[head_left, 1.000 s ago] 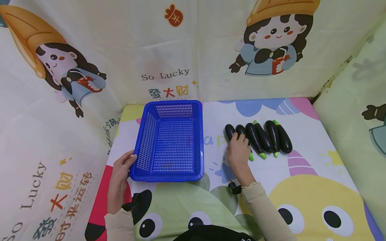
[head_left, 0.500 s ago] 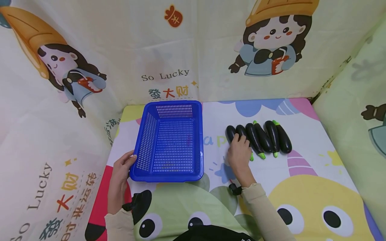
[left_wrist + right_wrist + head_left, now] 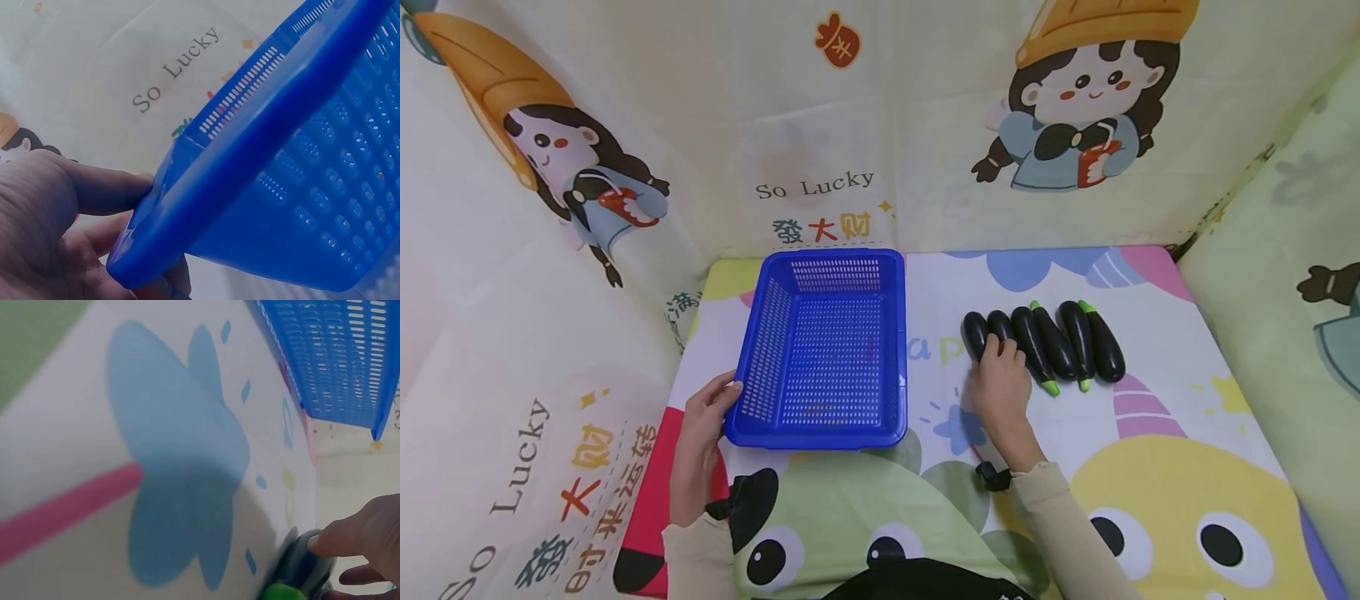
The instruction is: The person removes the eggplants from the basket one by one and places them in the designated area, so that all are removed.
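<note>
A blue plastic basket [image 3: 835, 358] with slotted sides stands at the left of the table. My left hand [image 3: 700, 442] pinches its near left rim, thumb above and fingers below, as the left wrist view shows on the basket's corner [image 3: 250, 150]. To the right lie several dark eggplants [image 3: 1105, 342] with green stems, side by side in a row. My right hand [image 3: 1002, 396] is over the row's left end, fingers curled around the second eggplant [image 3: 1000, 323], whose lower part is hidden. In the right wrist view my thumb presses an eggplant [image 3: 303, 565] beside its green stem.
A printed cloth [image 3: 955, 508] with cartoon animals covers the table. Patterned curtains [image 3: 820, 125] hang behind and along both sides. The leftmost eggplant [image 3: 974, 332] touches or nearly touches the one under my right hand. A black strap sits on each wrist.
My right hand has shifted slightly right and turned on the second eggplant, whose green stem is now hidden in the head view. The left hand and basket stay put.
</note>
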Demonstrator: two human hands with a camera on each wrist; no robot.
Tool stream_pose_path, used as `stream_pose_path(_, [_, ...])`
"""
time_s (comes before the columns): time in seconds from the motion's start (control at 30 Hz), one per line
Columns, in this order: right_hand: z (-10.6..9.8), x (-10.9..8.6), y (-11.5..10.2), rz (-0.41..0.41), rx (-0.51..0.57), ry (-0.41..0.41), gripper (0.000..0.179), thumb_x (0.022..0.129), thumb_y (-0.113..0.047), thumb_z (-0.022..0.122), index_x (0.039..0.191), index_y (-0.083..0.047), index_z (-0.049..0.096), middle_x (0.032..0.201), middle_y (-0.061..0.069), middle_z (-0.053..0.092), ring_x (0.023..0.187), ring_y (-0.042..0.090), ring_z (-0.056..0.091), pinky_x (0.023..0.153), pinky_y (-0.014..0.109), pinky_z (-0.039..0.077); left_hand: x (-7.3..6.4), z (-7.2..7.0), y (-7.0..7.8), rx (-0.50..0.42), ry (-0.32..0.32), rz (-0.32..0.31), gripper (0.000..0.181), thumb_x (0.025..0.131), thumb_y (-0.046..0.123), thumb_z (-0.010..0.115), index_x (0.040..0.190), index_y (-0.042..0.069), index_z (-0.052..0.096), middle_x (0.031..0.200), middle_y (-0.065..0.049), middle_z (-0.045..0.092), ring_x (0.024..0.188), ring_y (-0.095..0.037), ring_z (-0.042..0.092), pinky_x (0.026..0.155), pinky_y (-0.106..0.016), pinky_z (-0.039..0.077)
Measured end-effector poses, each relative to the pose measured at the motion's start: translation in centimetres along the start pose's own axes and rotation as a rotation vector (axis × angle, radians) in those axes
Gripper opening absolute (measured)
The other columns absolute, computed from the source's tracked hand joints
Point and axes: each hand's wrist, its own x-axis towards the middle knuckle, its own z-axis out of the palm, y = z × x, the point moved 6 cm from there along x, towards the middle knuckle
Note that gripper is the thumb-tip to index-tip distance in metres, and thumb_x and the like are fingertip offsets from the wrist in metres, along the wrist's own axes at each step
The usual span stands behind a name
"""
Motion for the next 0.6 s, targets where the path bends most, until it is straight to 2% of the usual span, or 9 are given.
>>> stream_pose_path(0.23, [-1.8, -1.1, 1.3, 0.005, 0.068, -0.032, 0.050, 0.097, -0.016, 0.070, 0.140, 0.004, 0.054, 0.126, 0.031, 0.057, 0.109, 0.051, 0.060, 0.082, 0.062, 0.053, 0.3, 0.5, 0.4, -0.016, -0.007, 0.016, 0.052, 0.108, 0.034, 0.056, 0.156, 0.014, 0.049, 0.087, 0.017, 0.064, 0.081, -0.004, 0.065, 0.075, -0.017, 0.054])
stream_pose_path(0.37, [-2.5, -2.3, 2.2, 0.010, 0.136, -0.083, 0.050, 0.099, -0.019, 0.067, 0.143, 0.002, 0.053, 0.127, 0.027, 0.059, 0.111, 0.045, 0.061, 0.081, 0.059, 0.055, 0.3, 0.5, 0.3, -0.002, -0.002, 0.009, 0.052, 0.108, 0.034, 0.056, 0.156, 0.015, 0.049, 0.087, 0.017, 0.064, 0.081, -0.004, 0.065, 0.075, -0.018, 0.054])
stream_pose_path(0.47, [-3.2, -3.3, 3.0, -0.014, 0.191, -0.111, 0.051, 0.099, -0.019, 0.067, 0.144, 0.002, 0.053, 0.125, 0.025, 0.060, 0.107, 0.041, 0.063, 0.076, 0.056, 0.056, 0.1, 0.5, 0.2, 0.011, -0.007, 0.008, 0.053, 0.108, 0.035, 0.055, 0.157, 0.015, 0.048, 0.088, 0.016, 0.064, 0.080, -0.004, 0.066, 0.074, -0.018, 0.055])
stream_pose_path(0.6, [-4.5, -4.2, 4.3, -0.082, 0.246, -0.104, 0.050, 0.097, -0.014, 0.070, 0.142, 0.003, 0.054, 0.123, 0.025, 0.061, 0.100, 0.038, 0.065, 0.074, 0.053, 0.055, -0.1, 0.2, 0.0, 0.045, -0.022, 0.028, 0.054, 0.109, 0.036, 0.054, 0.157, 0.015, 0.047, 0.089, 0.017, 0.064, 0.080, -0.004, 0.066, 0.074, -0.018, 0.055])
